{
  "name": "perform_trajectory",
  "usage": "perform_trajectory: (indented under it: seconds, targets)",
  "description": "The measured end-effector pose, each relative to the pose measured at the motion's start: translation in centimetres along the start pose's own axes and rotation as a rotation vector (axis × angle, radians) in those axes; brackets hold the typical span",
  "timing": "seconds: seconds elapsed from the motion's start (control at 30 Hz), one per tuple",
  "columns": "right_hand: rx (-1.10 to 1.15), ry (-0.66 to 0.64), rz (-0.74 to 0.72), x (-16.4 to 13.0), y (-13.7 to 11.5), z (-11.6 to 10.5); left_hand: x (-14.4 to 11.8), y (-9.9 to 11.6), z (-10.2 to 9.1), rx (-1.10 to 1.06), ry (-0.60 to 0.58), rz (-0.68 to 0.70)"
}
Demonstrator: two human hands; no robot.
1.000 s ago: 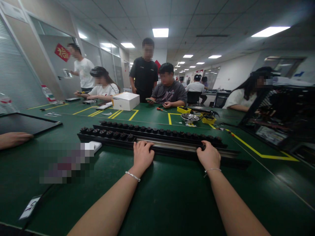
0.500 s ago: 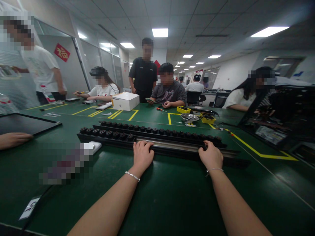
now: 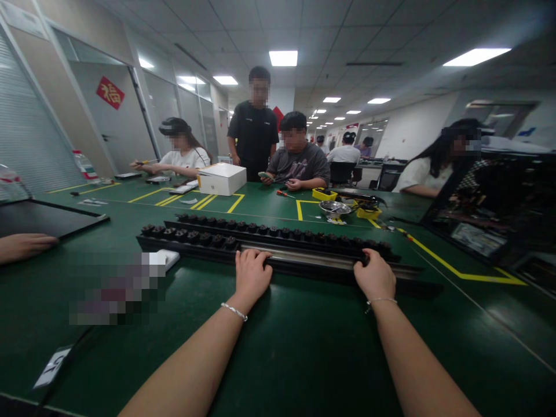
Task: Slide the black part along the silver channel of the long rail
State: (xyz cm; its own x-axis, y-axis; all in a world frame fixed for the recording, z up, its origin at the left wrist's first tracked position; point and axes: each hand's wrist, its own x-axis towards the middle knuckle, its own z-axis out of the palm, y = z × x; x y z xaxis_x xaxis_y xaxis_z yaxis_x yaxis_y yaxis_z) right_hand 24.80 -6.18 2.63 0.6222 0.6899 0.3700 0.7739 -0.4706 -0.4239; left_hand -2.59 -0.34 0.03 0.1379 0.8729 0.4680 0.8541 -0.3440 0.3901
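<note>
A long black rail (image 3: 299, 263) with a bare metal channel lies across the table before me. Round black socket-like modules (image 3: 186, 235) fill its left part. My left hand (image 3: 253, 271) is closed over the rail's near edge, just right of the last module, with fingertips at the channel. Farther right, my right hand (image 3: 376, 274) pinches a small black piece (image 3: 365, 255) at the channel; my fingers hide most of it. Behind lies a second black rail (image 3: 399, 255) bearing a similar row of modules (image 3: 273, 231).
A pixelated device (image 3: 117, 289) with a cable lies at left, near another person's hand (image 3: 26, 247) and a black panel (image 3: 47, 217). Beyond the rails are a white box (image 3: 222, 179), a metal bowl (image 3: 334, 208) and yellow trays (image 3: 324, 194). A large black frame (image 3: 482, 208) stands at right. Several people sit around.
My right hand has shifted slightly to the right along the rail, with the small black piece at its fingertips. My left hand stays put. A person standing at far left has left view.
</note>
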Motion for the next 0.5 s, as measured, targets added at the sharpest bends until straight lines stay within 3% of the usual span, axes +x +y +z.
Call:
perform_trajectory:
  seconds: [0.5]
  targets:
    - [-0.024,0.026,0.023,0.22,0.38,-0.08,0.07,-0.01,0.00,0.006,-0.009,-0.010]
